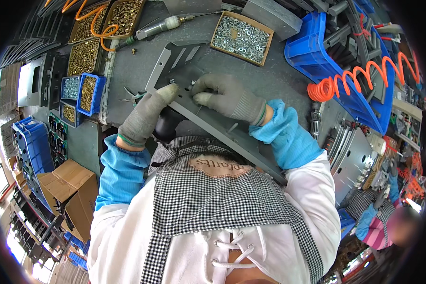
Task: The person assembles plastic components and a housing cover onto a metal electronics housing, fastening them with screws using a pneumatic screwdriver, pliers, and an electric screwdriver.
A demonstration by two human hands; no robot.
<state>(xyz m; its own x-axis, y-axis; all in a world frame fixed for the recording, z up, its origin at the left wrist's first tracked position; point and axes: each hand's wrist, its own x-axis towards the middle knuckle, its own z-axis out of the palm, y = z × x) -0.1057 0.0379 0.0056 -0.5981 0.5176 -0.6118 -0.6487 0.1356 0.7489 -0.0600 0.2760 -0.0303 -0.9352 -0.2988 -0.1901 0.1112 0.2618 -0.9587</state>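
A long grey sheet-metal panel [213,122] with a raised rim lies slanted across the bench edge in front of me, its near right end against my body. My left hand [144,116], in a grey glove, is closed over the rim near the panel's left corner. Over the inside of the panel, my right hand [229,97], gloved too, has its thumb and forefinger curled together; what they pinch, if anything, is hidden. Small bolt-like fittings [192,83] stand on the panel beside those fingertips. Further right, a thin stud [233,127] sticks up from it.
A cardboard tray of washers [269,46] sits beyond the panel. An air screwdriver [158,28] lies at the far left near brass-coloured screws [84,57]. Pliers [132,96] rest left of the panel. A blue crate [307,47] and orange coiled hose [321,92] are right; another person [371,217] works there.
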